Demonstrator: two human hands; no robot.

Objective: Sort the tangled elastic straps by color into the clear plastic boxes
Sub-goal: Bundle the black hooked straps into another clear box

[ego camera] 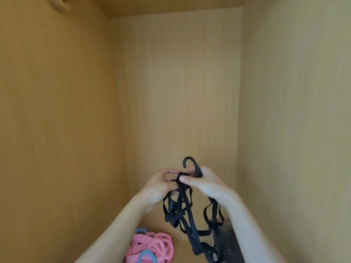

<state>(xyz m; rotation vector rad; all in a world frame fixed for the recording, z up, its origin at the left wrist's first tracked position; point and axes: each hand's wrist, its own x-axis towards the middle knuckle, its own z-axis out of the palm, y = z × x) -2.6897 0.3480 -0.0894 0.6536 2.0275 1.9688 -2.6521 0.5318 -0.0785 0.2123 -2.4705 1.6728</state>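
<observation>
Aloft, both hands (161,185) pinch limp, hooked black straps (187,211)

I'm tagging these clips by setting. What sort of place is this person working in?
Probably inside a wooden cupboard or wardrobe: a left panel, back panel and board overhead close it in. The left hand and right hand hold black straps above pink and blue straps on its floor.

Raised close together, left hand (158,186) and right hand (206,182) curl fingers (167,172).
</observation>
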